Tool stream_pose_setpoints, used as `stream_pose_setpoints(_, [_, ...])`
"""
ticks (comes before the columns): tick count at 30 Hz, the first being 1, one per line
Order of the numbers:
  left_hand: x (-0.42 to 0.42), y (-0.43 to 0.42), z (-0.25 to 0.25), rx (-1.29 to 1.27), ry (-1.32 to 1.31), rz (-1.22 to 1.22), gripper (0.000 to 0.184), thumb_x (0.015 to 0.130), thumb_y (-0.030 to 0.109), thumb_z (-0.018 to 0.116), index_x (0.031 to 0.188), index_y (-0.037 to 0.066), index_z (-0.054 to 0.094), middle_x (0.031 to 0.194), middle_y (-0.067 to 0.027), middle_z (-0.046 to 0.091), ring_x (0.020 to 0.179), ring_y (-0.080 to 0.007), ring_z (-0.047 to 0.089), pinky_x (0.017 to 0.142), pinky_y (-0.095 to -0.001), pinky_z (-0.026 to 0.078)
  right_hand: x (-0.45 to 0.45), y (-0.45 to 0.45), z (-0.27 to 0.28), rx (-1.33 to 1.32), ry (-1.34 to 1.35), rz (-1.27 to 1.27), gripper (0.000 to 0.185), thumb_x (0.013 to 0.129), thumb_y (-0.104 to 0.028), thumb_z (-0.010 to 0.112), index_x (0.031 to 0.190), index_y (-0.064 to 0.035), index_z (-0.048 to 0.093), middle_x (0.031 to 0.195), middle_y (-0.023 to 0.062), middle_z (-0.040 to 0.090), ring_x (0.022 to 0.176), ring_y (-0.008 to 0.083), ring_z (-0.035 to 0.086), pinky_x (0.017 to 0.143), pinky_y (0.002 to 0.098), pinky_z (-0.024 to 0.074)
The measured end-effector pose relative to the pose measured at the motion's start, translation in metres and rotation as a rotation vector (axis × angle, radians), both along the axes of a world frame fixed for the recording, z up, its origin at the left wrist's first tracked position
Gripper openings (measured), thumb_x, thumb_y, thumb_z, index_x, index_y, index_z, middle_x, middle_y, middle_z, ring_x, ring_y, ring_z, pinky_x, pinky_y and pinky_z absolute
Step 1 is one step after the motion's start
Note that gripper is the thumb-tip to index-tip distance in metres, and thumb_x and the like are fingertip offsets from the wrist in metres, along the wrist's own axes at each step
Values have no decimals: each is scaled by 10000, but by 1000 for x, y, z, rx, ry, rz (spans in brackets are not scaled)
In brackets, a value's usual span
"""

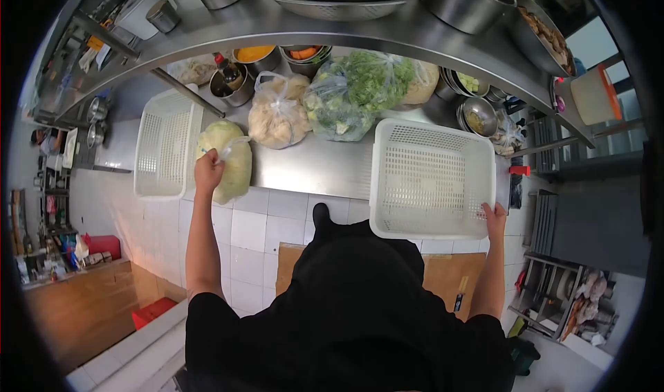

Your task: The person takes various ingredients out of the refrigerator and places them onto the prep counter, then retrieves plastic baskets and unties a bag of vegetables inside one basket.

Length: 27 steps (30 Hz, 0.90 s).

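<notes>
My left hand (209, 171) is closed round the gathered neck of a clear plastic bag of pale green shredded vegetable (232, 163), at the counter's front edge. On the right, my right hand (494, 212) grips the near right corner of a white plastic basket (434, 177) with slotted walls and floor. Nothing lies inside that basket. A second white basket (164, 146) stands just left of the bag. Between the two baskets, farther back, sit a knotted bag of pale beige food (279, 112) and a bag of green vegetables (339, 108).
A steel shelf (277, 38) crosses above the counter (311, 167), carrying pots and a large colander (339, 6). Behind the bags are a pot with a bottle (231, 86) and a pot of orange food (254, 54). Steel bowls (478, 115) stand at the back right.
</notes>
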<state>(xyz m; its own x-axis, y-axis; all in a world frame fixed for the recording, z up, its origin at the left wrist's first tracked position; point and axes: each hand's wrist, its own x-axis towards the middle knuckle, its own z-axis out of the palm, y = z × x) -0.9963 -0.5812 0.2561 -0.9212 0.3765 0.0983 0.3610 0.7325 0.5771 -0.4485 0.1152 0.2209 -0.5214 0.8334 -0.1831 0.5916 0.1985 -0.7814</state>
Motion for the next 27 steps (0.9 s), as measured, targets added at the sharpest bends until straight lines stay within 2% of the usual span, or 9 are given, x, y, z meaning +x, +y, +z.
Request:
stream_pose_setpoints(3, [-18, 6, 35, -383, 125, 119, 174, 753, 100, 682, 909, 55, 618, 761, -139, 609, 700, -317, 592, 651, -433, 467, -13, -11, -19, 119, 31, -104, 220, 873, -165, 742, 890, 45, 680, 703, 26, 642, 647, 84, 556, 579, 296, 455])
stream_pose_setpoints(5, [-15, 48, 55, -296, 507, 129, 234, 779, 92, 696, 1002, 79, 622, 995, -166, 646, 927, -377, 611, 780, -477, 481, -16, -13, -20, 308, -151, -160, 242, 866, -178, 748, 843, 53, 676, 684, 41, 633, 622, 103, 542, 580, 315, 453])
stream_pose_setpoints(7, [-5, 107, 73, -78, 406, -72, 255, 778, 72, 704, 1024, 67, 638, 1087, -168, 619, 1050, -376, 582, 857, -464, 470, -32, -29, 5, 367, -225, -186, 257, 864, -185, 750, 834, 60, 677, 677, 49, 632, 613, 117, 543, 583, 326, 456])
stream_pose_setpoints(9, [-9, 159, 40, 79, 257, -318, 367, 765, 81, 723, 1122, 38, 647, 1159, -179, 636, 1090, -383, 590, 924, -440, 478, -42, -41, 16, 430, -302, -218, 272, 862, -192, 753, 825, 67, 678, 670, 57, 631, 604, 131, 544, 586, 337, 459])
stream_pose_setpoints(10, [-3, 192, 45, 102, 9, -422, 439, 811, 172, 729, 1205, 8, 626, 1248, -209, 617, 1162, -389, 577, 979, -419, 472, -46, -43, 17, 373, -250, -259, 280, 862, -203, 756, 834, 65, 681, 678, 59, 636, 613, 141, 561, 594, 336, 469])
stream_pose_setpoints(12, [6, 259, 23, 119, -82, -417, 656, 840, 364, 750, 1350, 6, 544, 1407, -239, 507, 1316, -409, 471, 1078, -473, 408, -45, -41, 14, 320, -197, -306, 288, 862, -214, 759, 843, 64, 684, 685, 62, 642, 623, 151, 578, 602, 336, 478])
stream_pose_setpoints(14, [18, 311, 27, -280, 105, -373, 924, 806, 563, 746, 1457, -7, 424, 1546, -222, 349, 1430, -419, 318, 1136, -611, 281, -38, -38, 1, 157, -124, -312, 280, 885, -218, 742, 913, 54, 685, 743, 68, 666, 672, 140, 608, 629, 325, 496])
stream_pose_setpoints(17, [36, 364, 11, -468, 123, -214, 1074, 747, 676, 735, 1483, -20, 378, 1595, -195, 261, 1462, -405, 238, 1116, -710, 194, -36, -57, 4, 6, 35, -241, 211, 899, -156, 714, 955, 44, 677, 809, 87, 700, 650, 143, 629, 607, 319, 512])
stream_pose_setpoints(27, [109, 338, 1, -255, 77, -72, 759, 658, 437, 814, 1232, 54, 498, 1209, -146, 592, 1196, -319, 533, 951, -571, 358, 23, -32, 0, -149, 235, -245, 174, 931, -91, 646, 1054, 30, 668, 909, 66, 704, 795, 112, 627, 725, 283, 507])
